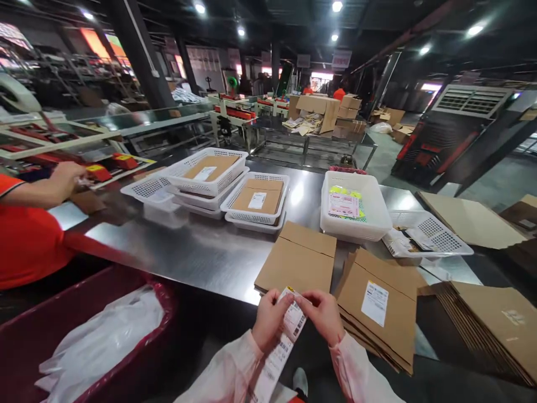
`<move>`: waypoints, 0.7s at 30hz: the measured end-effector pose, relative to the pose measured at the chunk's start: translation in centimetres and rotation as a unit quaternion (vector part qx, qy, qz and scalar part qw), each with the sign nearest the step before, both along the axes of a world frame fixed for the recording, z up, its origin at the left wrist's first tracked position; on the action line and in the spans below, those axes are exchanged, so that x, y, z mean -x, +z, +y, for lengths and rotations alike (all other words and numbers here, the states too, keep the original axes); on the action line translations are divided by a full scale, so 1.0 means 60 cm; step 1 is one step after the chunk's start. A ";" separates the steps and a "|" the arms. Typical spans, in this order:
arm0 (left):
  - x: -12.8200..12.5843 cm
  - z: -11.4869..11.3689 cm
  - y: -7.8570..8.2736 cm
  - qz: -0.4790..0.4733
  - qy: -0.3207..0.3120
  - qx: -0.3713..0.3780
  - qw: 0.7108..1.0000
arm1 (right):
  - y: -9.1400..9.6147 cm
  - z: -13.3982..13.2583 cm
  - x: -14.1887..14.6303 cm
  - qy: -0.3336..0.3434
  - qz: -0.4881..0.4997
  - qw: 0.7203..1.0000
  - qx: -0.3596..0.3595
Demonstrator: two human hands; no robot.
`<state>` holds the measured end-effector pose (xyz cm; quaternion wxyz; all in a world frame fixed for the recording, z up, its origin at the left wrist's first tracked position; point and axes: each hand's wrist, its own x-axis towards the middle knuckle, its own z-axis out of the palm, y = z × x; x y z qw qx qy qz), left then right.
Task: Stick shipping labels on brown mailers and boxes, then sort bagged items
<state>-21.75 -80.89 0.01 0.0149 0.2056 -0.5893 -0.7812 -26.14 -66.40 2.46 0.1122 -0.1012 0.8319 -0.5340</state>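
A long strip of printed shipping labels (277,352) hangs down in front of me, white with black barcodes. My left hand (271,319) pinches its upper left edge, and my right hand (323,314) pinches the upper right corner. Just beyond my fingers, flat brown cardboard mailers (297,257) lie on the steel table (201,252). To the right of my right hand is another pile of cardboard mailers (386,263), the top one bearing a white shipping label (375,303).
White baskets (210,182) of labelled cardboard stand at the back left. A white tub (356,221) holds bright packets; a shallow basket (448,232) sits beside it. Folded cartons (499,319) lie at right. A lined bin (163,302) and a co-worker's arm (46,187) are at left.
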 end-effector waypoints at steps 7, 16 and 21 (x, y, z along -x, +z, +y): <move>0.000 -0.054 -0.053 -0.080 -0.171 -0.172 0.967 | -0.053 -0.039 0.173 -0.095 0.149 0.964 -0.196; -0.129 -0.120 -0.104 -0.102 -0.206 -0.164 0.959 | -0.097 -0.084 0.207 0.067 0.174 0.888 -0.420; -0.049 -0.137 -0.031 -0.091 -0.114 -0.010 0.989 | -0.097 -0.058 0.063 0.386 0.240 0.850 -0.267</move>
